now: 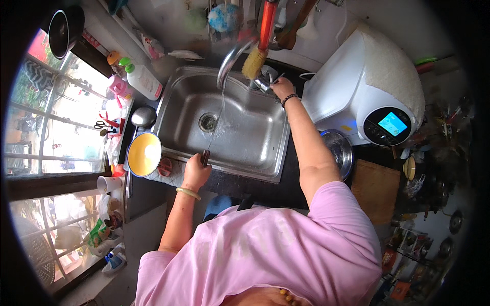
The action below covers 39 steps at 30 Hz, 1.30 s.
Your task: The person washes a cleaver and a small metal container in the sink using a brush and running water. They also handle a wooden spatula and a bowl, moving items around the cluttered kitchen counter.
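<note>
In my left hand (196,171) is a dark handle (205,157) of a thin-bladed kitchen tool, probably a knife seen edge-on. Its narrow metal part points over the stainless steel sink (252,153) towards the drain (208,122). A thin stream of water (223,100) falls from the curved chrome faucet (226,67) into the basin. My right hand (283,88) is at the faucet's lever (263,85) behind the sink, its fingers touching the metal; how firmly they grip is hard to see.
Left of the sink are a yellow-lined bowl (144,154), a metal ladle (143,116), red-handled scissors (165,167) and a white pump bottle (143,81). A yellow-bristled brush (254,62) hangs above the faucet. On the right stand a white appliance (337,76), a metal lid (338,153) and a wooden board (375,191).
</note>
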### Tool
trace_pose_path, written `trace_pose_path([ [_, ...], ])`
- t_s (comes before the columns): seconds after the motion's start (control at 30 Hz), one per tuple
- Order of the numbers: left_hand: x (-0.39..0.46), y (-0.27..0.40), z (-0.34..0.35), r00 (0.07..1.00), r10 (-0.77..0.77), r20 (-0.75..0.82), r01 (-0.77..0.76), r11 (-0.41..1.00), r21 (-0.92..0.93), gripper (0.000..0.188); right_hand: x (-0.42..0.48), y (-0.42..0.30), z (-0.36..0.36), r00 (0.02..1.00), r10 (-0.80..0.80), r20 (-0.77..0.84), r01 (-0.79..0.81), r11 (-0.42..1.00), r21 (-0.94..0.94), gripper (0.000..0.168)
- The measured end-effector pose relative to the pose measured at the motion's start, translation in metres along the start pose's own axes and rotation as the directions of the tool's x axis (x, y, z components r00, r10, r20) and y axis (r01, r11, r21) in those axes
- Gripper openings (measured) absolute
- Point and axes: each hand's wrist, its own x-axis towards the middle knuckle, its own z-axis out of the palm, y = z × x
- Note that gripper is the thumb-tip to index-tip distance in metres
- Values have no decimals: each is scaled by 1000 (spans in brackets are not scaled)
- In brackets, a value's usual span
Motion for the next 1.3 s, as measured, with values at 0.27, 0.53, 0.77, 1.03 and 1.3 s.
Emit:
trace_pose_path([
  [0.27, -7, -2, 8, 988, -112, 106, 117, 992, -41, 23, -103, 27, 0, 971, -99, 219, -15, 885, 465, 36],
  [0.53, -3, -1, 24, 926, -160, 341, 290, 881, -375, 18, -266, -61, 12, 598, -113, 793, -584, 617, 528, 29],
  [0.77, -16, 24, 9, 805, -50, 591, 465, 671, -577, 14, -305, -111, 33, 525, -196, 829, -827, 113, 551, 33],
  [1.03, -35, 25, -6, 760, 246, 601, 273, 719, -639, 28, -313, -117, 34, 808, 104, 580, -589, 119, 799, 16],
  [1.3, -58, -34, -15, 657, 251, 710, 287, 789, -544, 24, -297, -103, -24, 781, 247, 574, -617, 450, 645, 10],
])
